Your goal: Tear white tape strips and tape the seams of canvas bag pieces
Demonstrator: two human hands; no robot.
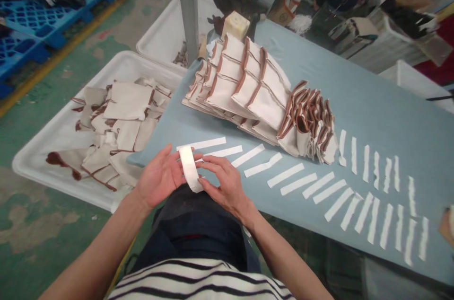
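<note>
My left hand point(158, 178) and my right hand point(224, 182) together hold a roll of white tape point(187, 166) at the near edge of the light blue table point(372, 110). The left fingers curl round the roll from the left, and the right fingertips pinch its side. Several cut white tape strips point(301, 181) lie in a row along the table's near edge, running off to the right. Behind them sits a fanned stack of beige cloth pouches with brown trim point(255, 92).
A white plastic tray point(53, 144) on the green floor at left holds several more beige pouches point(120, 125). A second white tray point(159, 39) sits behind it, beside a grey post point(187, 6). Blue pallets point(35, 16) lie far left; boxes and clutter stand beyond the table.
</note>
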